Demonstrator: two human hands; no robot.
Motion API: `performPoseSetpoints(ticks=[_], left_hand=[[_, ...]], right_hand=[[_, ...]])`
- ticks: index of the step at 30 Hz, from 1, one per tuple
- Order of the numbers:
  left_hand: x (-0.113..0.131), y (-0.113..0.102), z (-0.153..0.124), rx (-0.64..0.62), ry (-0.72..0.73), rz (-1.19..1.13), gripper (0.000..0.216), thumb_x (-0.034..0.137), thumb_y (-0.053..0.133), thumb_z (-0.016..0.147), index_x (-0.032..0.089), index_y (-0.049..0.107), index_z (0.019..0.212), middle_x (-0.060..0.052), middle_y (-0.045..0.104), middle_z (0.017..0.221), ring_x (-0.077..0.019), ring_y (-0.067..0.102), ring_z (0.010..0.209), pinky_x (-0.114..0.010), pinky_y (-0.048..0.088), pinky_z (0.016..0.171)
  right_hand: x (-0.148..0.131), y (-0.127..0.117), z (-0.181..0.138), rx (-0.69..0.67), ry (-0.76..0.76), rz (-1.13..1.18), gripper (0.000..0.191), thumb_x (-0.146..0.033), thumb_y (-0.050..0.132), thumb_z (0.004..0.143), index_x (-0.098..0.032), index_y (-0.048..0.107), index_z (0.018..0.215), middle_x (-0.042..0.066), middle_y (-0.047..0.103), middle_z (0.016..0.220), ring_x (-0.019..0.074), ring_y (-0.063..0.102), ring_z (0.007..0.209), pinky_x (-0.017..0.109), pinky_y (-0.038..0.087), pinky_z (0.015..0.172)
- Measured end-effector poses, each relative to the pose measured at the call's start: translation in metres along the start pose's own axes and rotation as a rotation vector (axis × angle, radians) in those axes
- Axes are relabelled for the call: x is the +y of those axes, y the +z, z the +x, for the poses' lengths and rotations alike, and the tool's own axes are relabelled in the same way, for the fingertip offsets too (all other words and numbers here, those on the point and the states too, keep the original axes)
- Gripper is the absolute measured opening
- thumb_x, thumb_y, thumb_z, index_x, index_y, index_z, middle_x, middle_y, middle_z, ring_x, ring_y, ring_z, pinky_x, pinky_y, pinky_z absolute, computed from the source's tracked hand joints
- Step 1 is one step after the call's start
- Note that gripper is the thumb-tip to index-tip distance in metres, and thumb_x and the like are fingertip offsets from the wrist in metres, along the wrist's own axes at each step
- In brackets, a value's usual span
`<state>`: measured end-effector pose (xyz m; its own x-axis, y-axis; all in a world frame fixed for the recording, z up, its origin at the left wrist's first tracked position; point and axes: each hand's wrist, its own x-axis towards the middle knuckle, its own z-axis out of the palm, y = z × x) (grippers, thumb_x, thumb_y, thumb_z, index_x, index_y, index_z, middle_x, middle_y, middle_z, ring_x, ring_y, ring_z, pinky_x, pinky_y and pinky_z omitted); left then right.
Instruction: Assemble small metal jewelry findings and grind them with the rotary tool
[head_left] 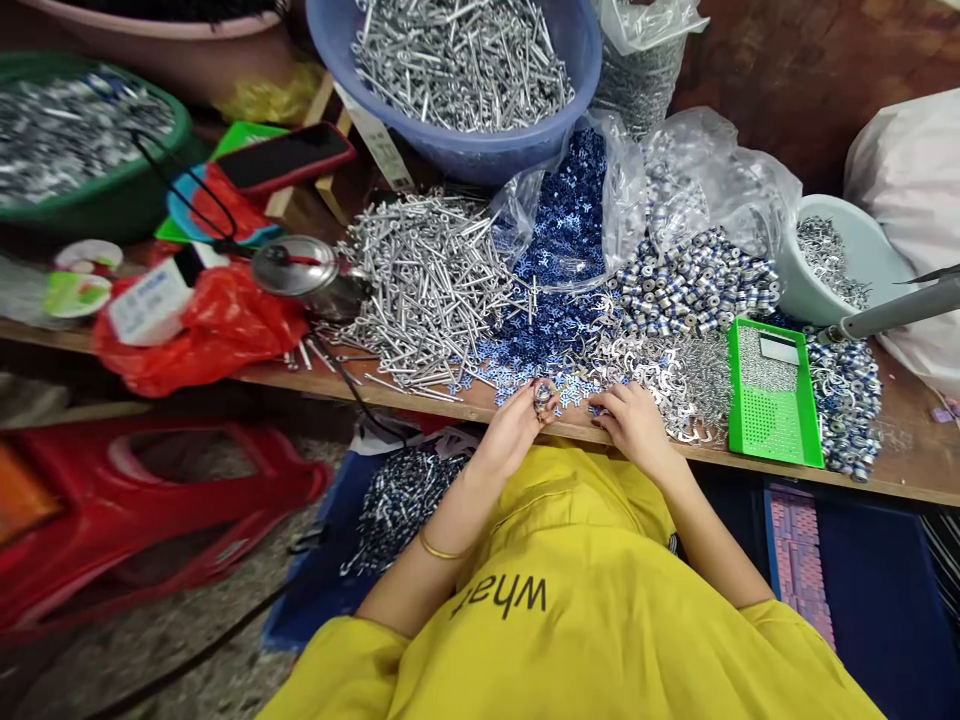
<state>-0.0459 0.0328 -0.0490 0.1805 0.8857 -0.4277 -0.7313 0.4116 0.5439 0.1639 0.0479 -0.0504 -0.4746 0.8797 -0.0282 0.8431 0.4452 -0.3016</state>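
My left hand point(520, 425) is closed around a small blue-and-silver cylinder point(543, 396) at the table's front edge. One end of that cylinder faces up between the fingertips. Just to the right, my right hand point(634, 425) has its fingers bent together at the table edge; whatever lies between them is too small to make out. Snowflake-shaped blue pieces point(574, 385) lie scattered by both hands. Curved silver clips point(675, 385) spread beside my right hand. Behind are heaps of silver pins point(431, 285), blue pieces point(562, 220) and blue-and-silver cylinders point(694, 285).
A green tray point(810, 430) of tiny metal bits stands at the right, near a pale tub point(889, 250) and a grey rod point(907, 308). A blue basin point(465, 145) of pins is behind. Leftward are a metal canister point(296, 268), red bag point(247, 330) and phone point(285, 158).
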Motion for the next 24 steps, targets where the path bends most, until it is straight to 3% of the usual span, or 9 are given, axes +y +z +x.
performPoseSetpoints(ticks=[9,15,19,24], left_hand=[[-0.007,0.013,-0.017,0.060,0.211,0.255,0.017,0.035,0.058,0.093,0.019,0.063,0.090,-0.003,0.056,0.093,-0.0138,0.052,0.081,-0.026,0.043,0.077],[-0.007,0.026,-0.040,-0.040,0.411,0.705,0.031,0.046,0.039,0.101,0.022,0.057,0.100,-0.003,0.052,0.092,-0.0183,0.049,0.086,-0.030,0.041,0.083],[-0.008,0.041,-0.047,-0.137,0.566,0.849,0.031,0.043,0.032,0.103,0.022,0.054,0.102,-0.006,0.053,0.101,-0.0205,0.050,0.098,-0.033,0.040,0.091],[-0.011,0.052,-0.045,-0.202,0.699,0.907,0.027,0.039,0.031,0.104,0.022,0.052,0.103,-0.006,0.052,0.098,-0.0202,0.050,0.097,-0.035,0.042,0.088]], right_hand=[[-0.005,0.005,0.002,0.037,-0.007,0.057,0.016,-0.028,0.058,0.094,-0.020,0.065,0.105,0.010,0.063,0.102,0.0257,0.052,0.098,0.038,0.038,0.079],[-0.034,-0.059,-0.013,0.338,-0.112,0.628,0.015,-0.027,0.066,0.090,-0.025,0.064,0.105,0.004,0.061,0.101,0.0200,0.057,0.097,0.037,0.046,0.084],[-0.060,-0.088,-0.021,0.472,-0.206,0.508,0.022,-0.024,0.072,0.085,-0.026,0.066,0.107,0.004,0.058,0.099,0.0197,0.055,0.095,0.038,0.045,0.084],[-0.063,-0.087,-0.021,0.557,-0.205,0.385,0.024,-0.023,0.072,0.085,-0.025,0.066,0.108,0.004,0.060,0.097,0.0194,0.055,0.091,0.038,0.043,0.081]])
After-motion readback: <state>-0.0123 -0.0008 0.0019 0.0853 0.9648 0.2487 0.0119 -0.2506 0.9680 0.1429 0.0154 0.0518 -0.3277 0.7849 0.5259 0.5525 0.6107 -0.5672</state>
